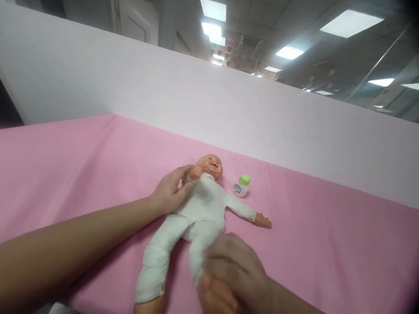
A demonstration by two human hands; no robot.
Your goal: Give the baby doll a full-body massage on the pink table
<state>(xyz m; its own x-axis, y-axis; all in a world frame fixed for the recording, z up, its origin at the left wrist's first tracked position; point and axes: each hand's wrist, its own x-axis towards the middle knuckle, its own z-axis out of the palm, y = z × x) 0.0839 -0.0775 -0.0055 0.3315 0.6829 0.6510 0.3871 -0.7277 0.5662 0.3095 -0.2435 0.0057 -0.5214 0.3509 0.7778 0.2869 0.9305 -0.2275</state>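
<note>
A baby doll (200, 210) in a white one-piece suit lies on its back on the pink sheet (330, 245), head toward the far wall. My left hand (169, 192) is closed around the doll's arm near its shoulder. Close to the camera, my right hand (232, 273) is wrapped round one of the doll's legs, and it looks blurred. The doll's other arm stretches out to the right and its other leg points toward me.
A small white bottle with a green cap (242, 185) stands on the sheet just right of the doll's head. A white partition wall (232, 107) runs behind the pink surface.
</note>
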